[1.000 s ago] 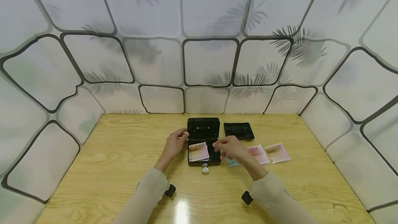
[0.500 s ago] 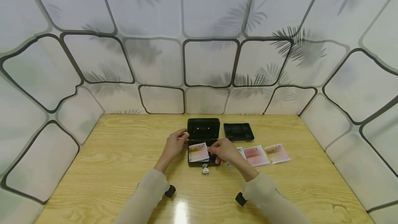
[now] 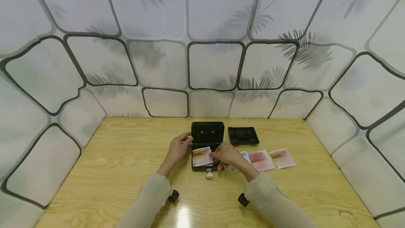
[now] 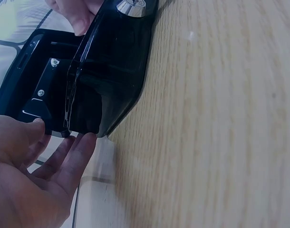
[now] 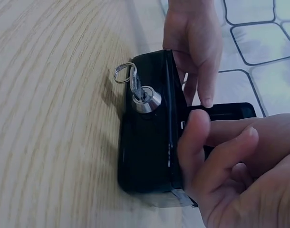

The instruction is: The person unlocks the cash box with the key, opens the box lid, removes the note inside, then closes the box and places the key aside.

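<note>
The black cash box [image 3: 207,150] is sitting open at the centre of the head view, key [image 5: 135,85] in its front lock. The left hand [image 3: 178,147] is steadying the box's left wall, fingers straight and relaxed against it. The right hand [image 3: 226,154] is working over the box, fingers curled at the rim beside the pink banknote [image 3: 201,156]; whether it is pinching a note, I cannot tell. The risk: the note is lying crooked over the edge and could crumple or catch under the lid. The box interior is mostly hidden behind the right hand. The tray [image 3: 243,135] and loose notes [image 3: 272,158] are lying right of centre.
</note>
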Available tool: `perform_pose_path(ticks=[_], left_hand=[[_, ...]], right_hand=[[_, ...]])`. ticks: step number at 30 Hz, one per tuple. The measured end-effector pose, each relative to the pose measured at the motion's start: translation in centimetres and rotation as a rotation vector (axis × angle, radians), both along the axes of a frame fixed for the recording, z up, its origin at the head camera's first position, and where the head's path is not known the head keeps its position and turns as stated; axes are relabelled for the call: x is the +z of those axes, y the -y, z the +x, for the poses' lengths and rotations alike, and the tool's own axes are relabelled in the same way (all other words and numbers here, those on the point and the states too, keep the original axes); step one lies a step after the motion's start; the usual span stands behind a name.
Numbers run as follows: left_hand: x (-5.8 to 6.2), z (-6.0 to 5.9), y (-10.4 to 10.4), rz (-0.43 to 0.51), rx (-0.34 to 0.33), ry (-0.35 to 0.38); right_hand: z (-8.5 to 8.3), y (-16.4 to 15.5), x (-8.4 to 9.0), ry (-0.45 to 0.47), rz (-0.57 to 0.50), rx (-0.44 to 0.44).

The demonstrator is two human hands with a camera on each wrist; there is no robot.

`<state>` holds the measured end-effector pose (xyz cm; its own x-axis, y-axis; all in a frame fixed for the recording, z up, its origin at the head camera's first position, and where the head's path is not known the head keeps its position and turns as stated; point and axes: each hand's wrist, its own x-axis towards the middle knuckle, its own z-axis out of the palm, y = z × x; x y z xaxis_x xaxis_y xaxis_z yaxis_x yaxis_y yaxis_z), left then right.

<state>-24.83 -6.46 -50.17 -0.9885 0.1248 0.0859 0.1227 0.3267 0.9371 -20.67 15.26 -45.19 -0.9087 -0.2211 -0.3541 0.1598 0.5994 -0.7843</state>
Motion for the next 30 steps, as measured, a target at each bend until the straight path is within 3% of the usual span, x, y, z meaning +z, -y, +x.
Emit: perform_pose_path(ticks=[12, 22, 30], left_hand=[[-0.1, 0.3, 0.0, 0.041, 0.002, 0.033], [-0.1, 0.0, -0.1, 0.037, 0.005, 0.015], [0.0, 0.1, -0.1, 0.049, 0.006, 0.033]], right_hand=[[-0.2, 0.3, -0.9, -0.043, -0.026, 0.018], [-0.6, 0.6, -1.4, -0.017, -0.124, -0.045], [-0.7, 1.0, -1.6, -0.024, -0.134, -0.07]])
